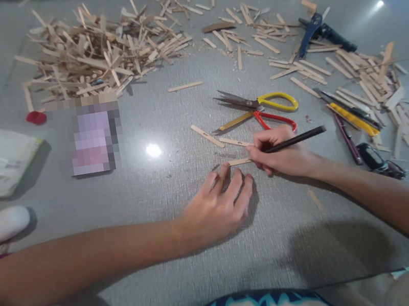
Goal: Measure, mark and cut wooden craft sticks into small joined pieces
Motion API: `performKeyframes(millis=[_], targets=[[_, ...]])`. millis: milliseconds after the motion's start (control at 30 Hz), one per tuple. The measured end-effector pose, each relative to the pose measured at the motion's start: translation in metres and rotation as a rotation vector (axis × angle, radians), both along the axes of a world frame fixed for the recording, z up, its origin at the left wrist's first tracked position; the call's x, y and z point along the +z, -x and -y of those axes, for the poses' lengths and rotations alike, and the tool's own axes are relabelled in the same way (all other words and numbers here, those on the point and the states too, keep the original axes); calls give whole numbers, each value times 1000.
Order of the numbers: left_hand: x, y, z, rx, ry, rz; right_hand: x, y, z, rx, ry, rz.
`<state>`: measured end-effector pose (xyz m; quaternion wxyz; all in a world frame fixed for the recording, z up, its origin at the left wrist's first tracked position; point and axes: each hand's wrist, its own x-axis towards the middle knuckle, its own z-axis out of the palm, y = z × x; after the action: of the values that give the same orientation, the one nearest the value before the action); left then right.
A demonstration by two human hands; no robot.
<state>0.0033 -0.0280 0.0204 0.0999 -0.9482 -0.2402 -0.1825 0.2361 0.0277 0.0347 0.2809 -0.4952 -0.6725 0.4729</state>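
Right hand (280, 154) clamped on pencil (295, 139), left hand (219, 199) flat (fingers apart) on grey table (169, 127).

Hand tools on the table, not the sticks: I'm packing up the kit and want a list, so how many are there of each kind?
Scissors: 1 (yellow and red handles)
Blue-handled pliers: 1
Yellow utility knife: 1
Dark pen lying by the knife: 1
Black pencil in the right hand: 1
Total: 5

head view: worn on the person's head, looking forward and down, close over the grey table (169, 127).
shared: single view only.
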Motion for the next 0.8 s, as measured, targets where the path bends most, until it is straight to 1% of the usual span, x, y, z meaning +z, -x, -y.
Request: performKeyframes(millis=[367, 600, 800], targets=[[3, 0, -1, -2, -34, 3, 3, 1, 0, 23, -32, 21], [3, -1, -2, 1, -30, 20, 1, -1, 0, 38, -48, 42], [3, -1, -2, 6, -34, 27, 2, 2, -2, -10, 46, -45]])
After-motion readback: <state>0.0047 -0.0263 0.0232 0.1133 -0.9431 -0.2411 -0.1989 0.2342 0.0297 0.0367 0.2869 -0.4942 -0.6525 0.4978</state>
